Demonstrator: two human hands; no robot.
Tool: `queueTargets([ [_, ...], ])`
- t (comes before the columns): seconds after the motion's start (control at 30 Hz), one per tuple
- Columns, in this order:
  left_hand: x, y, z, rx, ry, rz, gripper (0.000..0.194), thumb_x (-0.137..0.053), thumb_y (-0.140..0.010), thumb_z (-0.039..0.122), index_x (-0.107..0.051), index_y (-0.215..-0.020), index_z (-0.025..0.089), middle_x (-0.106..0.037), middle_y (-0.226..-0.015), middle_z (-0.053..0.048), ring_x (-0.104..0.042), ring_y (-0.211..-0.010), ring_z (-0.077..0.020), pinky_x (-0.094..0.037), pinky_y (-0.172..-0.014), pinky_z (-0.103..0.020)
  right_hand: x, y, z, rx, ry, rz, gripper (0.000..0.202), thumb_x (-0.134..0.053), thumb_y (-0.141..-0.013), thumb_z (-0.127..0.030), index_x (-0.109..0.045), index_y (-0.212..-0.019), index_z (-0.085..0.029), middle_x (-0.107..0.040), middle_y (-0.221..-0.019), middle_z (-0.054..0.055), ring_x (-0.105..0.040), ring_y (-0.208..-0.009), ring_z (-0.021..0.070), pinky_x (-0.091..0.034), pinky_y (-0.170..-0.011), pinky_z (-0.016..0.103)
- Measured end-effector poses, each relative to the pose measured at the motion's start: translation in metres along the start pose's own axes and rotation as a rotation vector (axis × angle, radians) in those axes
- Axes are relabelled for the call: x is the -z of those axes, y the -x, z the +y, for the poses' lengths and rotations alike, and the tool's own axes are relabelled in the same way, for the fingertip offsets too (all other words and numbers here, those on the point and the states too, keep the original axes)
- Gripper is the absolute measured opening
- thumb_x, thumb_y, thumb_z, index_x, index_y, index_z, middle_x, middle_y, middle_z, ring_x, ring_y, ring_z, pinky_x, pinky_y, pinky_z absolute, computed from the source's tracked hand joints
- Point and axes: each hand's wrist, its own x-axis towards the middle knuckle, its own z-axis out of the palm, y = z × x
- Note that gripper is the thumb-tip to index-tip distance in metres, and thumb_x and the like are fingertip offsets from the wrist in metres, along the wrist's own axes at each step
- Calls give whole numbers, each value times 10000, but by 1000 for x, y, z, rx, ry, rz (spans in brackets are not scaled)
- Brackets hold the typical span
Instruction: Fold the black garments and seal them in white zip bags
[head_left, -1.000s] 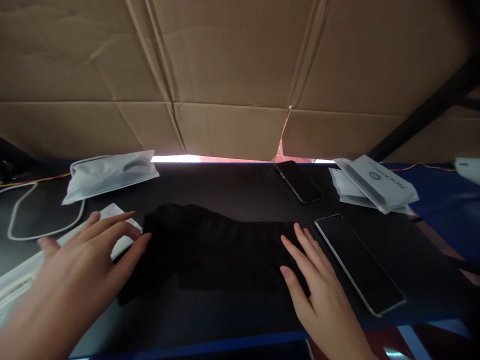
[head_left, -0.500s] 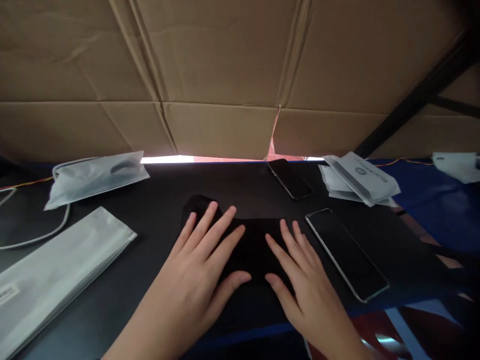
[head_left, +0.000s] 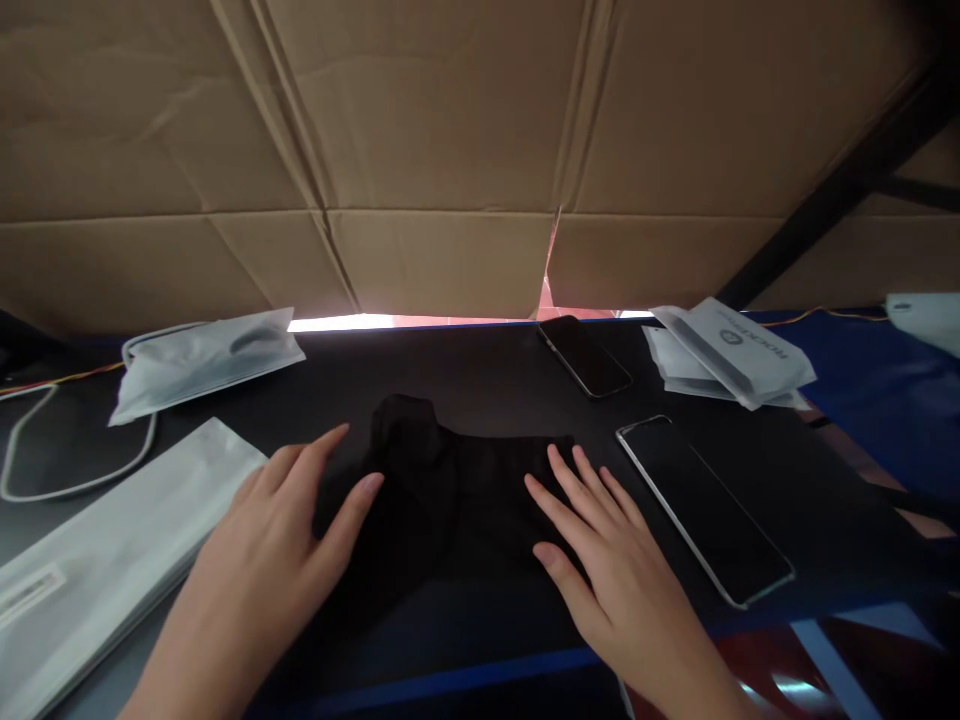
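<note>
Black cloth (head_left: 491, 490) lies, in our head view, on the near middle of the bench (head_left: 457, 375), bunched at its left end. We rest our right hand (head_left: 619, 555), fingers spread, gripping nothing, on its right end. Our left hand (head_left: 270, 530) parts thumb and forefinger by the bunched end; contact we cannot tell.

The black cloth (head_left: 484, 490) looks matt and softly folded. Under it, the table (head_left: 472, 375) is smooth with a dull sheen. The larger phone (head_left: 705, 510) and the smaller phone (head_left: 586, 357) look glossy and glass-faced. The long bag (head_left: 142, 535) resembles frosted plastic; the brown cardboard (head_left: 442, 120) is matt and creased.
</note>
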Motion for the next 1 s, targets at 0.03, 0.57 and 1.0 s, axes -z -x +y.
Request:
queueTargets([
  [0.03,-3,-2,-3,50,-24,-48,602,-421,-1048,690,-685,-1300,211,-758,-1179,-157,-751,-1098,-425,-596,-920,-579,0,0,1,0,-1,5,561,-458,-1169,-482,-394,-1715,-367,-262,-1828,-34,-243,-1702,313,-379,-1327,649],
  [0.57,-19,1,111,-458,300,-200,422,-595,-1100,498,-644,-1394,200,-680,-1533,-140,-647,-1425,-341,-621,-1077,-492,-7,7,5,-37,-199,218,639,-433,-1176,-333,-204,-1770,-379,-332,-1824,26,-332,-1679,276,-449,-1290,590],
  [1.0,-13,11,48,-508,157,-131,630,-538,-1129,375,-353,-1729,316,-504,-1726,-39,-482,-1594,-302,-432,-1304,-594,-3,2,2,-10,-21,114,567,-426,-1171,-311,-353,-1732,-350,-335,-1816,-11,-292,-1694,288,-402,-1310,606],
])
